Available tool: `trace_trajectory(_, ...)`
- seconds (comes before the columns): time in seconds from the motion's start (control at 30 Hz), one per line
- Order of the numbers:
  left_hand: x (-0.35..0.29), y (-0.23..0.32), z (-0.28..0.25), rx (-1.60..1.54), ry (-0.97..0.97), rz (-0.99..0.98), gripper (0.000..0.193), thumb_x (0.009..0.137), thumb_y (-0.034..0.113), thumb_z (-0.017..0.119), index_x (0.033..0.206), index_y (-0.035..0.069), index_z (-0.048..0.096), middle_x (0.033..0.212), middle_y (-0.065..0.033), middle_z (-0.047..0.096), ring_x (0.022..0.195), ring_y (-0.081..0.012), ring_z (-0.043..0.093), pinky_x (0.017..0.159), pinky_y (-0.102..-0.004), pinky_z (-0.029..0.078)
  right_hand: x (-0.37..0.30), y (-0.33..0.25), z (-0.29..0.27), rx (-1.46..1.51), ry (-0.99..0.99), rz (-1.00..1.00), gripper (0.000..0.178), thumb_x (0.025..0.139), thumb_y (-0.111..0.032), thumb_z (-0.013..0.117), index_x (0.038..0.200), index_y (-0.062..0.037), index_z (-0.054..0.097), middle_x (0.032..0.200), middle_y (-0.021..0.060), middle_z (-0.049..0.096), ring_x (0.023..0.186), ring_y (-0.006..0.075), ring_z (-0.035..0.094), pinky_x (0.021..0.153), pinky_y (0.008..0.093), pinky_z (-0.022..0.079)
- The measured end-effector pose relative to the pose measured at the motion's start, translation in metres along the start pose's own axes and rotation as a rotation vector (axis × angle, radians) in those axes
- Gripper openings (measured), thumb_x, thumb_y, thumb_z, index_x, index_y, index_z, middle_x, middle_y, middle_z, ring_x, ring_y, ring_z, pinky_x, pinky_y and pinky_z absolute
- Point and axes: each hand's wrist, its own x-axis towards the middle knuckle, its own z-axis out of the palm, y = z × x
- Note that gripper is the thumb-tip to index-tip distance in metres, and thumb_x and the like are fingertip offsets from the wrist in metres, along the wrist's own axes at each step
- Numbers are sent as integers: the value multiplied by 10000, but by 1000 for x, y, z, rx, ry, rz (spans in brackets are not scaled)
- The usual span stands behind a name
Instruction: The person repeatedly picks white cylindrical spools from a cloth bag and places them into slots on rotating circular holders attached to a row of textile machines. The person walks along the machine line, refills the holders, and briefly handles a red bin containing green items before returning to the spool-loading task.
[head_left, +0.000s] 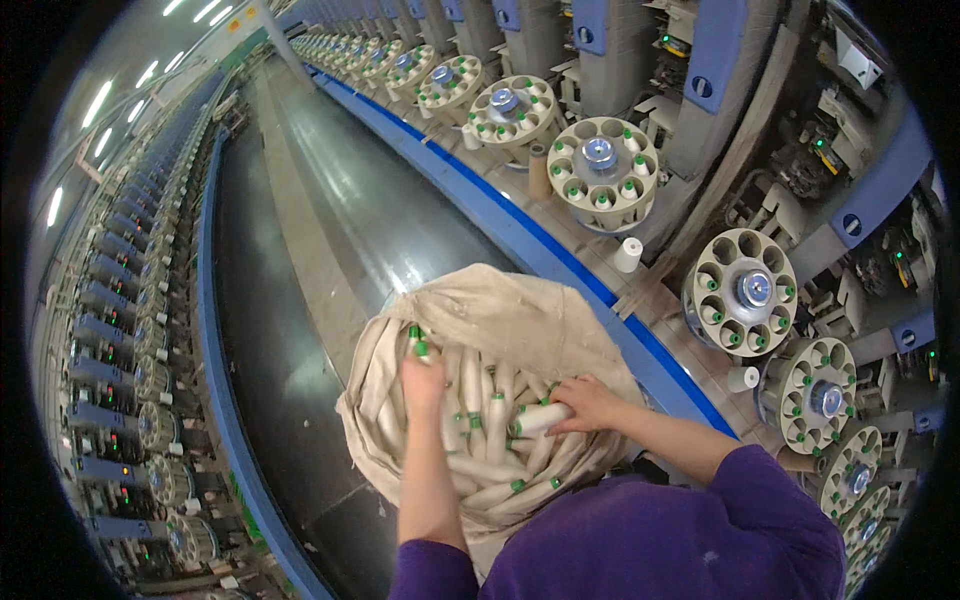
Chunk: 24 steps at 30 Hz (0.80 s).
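Head view: left hand [422,383] and right hand [590,402] gripping bobbins [496,430] in a cloth sack [490,308]

A person in purple sleeves [770,500] is reaching bare-armed into the sack's open mouth as I am looking on. The left hand is closing around green-topped bobbins [415,334] near the sack's left edge, with two green ends showing just above the fingers; how many it is holding I cannot tell. The right hand is pinching a white bobbin [541,418] between thumb and fingers, its green tip pointing left toward the other hand. Between and below the two grips, more white, green-tipped bobbins are lying jumbled in the sack, while a fold of cloth is draping over the pile just beyond them.

To the right of the right hand, a blue rail [660,360] is running past the sack, and beyond it round magazines [740,293] are holding similar bobbins in their pockets. A white cone [628,254] is standing beyond the right hand, across the rail. Left of the left hand, a dark, glossy aisle [270,400] is stretching away beside another row of machines [110,370].
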Motion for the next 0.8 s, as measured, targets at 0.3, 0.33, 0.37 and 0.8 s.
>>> trace_trajectory(0.3,73,-15,-10,533,-259,35,580,638,230,742,1118,-56,582,1057,-241,639,1001,-368,611,835,-405,510,7,-19,-26,952,453,703,613,907,-572,487,1177,-27,562,1003,133,620,861,233,584,776,356,480)
trace_trajectory(0.33,74,-13,-11,484,-335,46,558,632,218,741,1092,-62,592,1020,-237,649,974,-361,622,826,-405,510,7,-20,-33,1184,487,802,573,919,-552,483,1153,-38,579,999,116,629,822,200,586,734,336,491)
trace_trajectory(0.37,75,-11,-17,454,-344,30,536,626,206,740,1066,-68,602,983,-234,658,948,-353,632,817,-405,509,2,-19,-44,1448,536,708,599,931,-599,413,1154,-70,587,933,54,638,759,145,594,655,294,499)
trace_trajectory(0.8,-55,155,23,-1328,-1254,-152,321,914,295,530,1084,27,573,1296,-197,506,1172,-315,496,1015,-473,383,-16,-49,-149,1477,1065,62,328,952,-266,569,1211,-70,523,1080,27,608,918,116,577,708,289,503)
